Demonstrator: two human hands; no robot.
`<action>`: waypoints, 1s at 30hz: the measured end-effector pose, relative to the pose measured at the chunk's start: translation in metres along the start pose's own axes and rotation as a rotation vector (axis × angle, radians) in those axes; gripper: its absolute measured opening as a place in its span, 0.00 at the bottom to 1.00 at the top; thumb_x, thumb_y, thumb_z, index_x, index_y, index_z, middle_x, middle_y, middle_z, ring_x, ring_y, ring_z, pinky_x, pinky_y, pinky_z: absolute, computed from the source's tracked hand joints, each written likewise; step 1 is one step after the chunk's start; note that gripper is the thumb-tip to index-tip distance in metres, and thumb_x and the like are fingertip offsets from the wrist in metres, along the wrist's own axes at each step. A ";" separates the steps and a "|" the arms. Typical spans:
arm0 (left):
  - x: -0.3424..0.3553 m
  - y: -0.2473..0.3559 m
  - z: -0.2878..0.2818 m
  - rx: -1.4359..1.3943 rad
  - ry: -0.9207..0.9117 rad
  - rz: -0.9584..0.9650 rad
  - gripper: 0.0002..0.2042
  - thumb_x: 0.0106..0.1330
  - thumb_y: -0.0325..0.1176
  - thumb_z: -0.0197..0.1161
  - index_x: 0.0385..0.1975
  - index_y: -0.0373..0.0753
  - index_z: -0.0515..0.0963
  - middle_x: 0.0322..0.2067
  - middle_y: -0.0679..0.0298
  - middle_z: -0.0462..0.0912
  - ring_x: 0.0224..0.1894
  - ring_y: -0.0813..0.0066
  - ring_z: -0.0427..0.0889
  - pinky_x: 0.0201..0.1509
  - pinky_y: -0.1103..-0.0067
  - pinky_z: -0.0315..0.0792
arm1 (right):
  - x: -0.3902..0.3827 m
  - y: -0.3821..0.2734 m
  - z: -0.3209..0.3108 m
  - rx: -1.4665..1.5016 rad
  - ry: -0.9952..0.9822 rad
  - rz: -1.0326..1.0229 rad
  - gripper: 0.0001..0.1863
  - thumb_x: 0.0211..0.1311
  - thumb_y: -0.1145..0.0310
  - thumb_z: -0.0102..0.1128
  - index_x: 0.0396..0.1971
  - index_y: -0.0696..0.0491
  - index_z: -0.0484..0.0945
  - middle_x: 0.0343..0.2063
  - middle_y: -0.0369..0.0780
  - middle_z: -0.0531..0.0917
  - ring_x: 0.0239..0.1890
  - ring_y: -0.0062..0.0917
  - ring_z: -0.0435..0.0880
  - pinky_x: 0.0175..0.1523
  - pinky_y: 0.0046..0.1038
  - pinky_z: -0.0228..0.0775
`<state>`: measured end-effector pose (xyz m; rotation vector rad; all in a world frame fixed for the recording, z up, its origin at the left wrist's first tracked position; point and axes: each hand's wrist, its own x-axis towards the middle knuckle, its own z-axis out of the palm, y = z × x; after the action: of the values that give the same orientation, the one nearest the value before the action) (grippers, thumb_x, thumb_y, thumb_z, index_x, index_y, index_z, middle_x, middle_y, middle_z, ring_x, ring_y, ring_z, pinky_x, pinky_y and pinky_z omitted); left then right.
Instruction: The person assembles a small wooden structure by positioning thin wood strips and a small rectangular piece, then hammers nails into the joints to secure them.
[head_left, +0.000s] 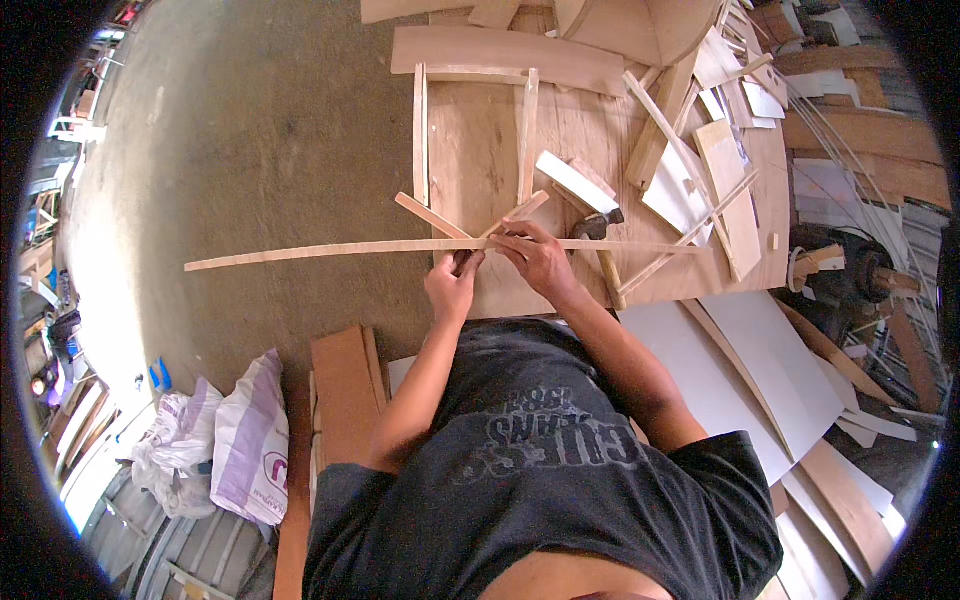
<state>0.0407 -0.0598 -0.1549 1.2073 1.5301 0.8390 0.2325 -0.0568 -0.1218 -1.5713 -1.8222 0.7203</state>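
A long thin wooden strip (310, 252) lies crosswise in front of me, its left part reaching past the workbench edge. Near its middle, two short wooden sticks (430, 214) meet it in a V that opens away from me. My left hand (450, 288) is closed on the strip from the near side, just below the meeting point. Fingers of my right hand (538, 262) pinch the strip and the base of the right stick. Whether the sticks are fixed to the strip is hidden by my fingers. A hammer (598, 225) lies on the bench right of my right hand.
The plywood workbench (470, 150) carries a three-sided wooden frame (475, 75), a white block (578, 182) and several offcuts (725, 180) on the right. White panels (740, 370) lean at my right. Sacks (252, 440) stand on the floor at lower left.
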 end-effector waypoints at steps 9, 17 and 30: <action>0.008 0.034 -0.011 -0.045 0.090 -0.304 0.31 0.64 0.57 0.76 0.43 0.27 0.85 0.38 0.55 0.90 0.41 0.69 0.85 0.49 0.68 0.77 | -0.001 -0.006 0.000 0.019 0.026 0.030 0.14 0.63 0.70 0.72 0.49 0.45 0.91 0.53 0.40 0.86 0.52 0.36 0.89 0.56 0.38 0.84; 0.014 0.030 -0.026 0.237 0.004 -0.330 0.26 0.72 0.54 0.69 0.35 0.29 0.85 0.34 0.55 0.90 0.36 0.65 0.88 0.44 0.70 0.78 | -0.002 0.003 0.004 -0.006 0.023 0.017 0.13 0.62 0.69 0.73 0.47 0.45 0.91 0.52 0.40 0.87 0.52 0.37 0.89 0.57 0.38 0.83; 0.020 0.045 -0.037 0.652 0.018 0.558 0.11 0.62 0.37 0.75 0.41 0.42 0.87 0.43 0.64 0.82 0.52 0.58 0.78 0.60 0.62 0.71 | -0.002 -0.010 0.006 -0.018 0.134 -0.032 0.13 0.58 0.72 0.73 0.43 0.47 0.93 0.50 0.41 0.89 0.52 0.39 0.88 0.59 0.38 0.81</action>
<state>0.0173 -0.0264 -0.1084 2.1754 1.5513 0.7063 0.2218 -0.0602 -0.1182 -1.5601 -1.7558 0.5710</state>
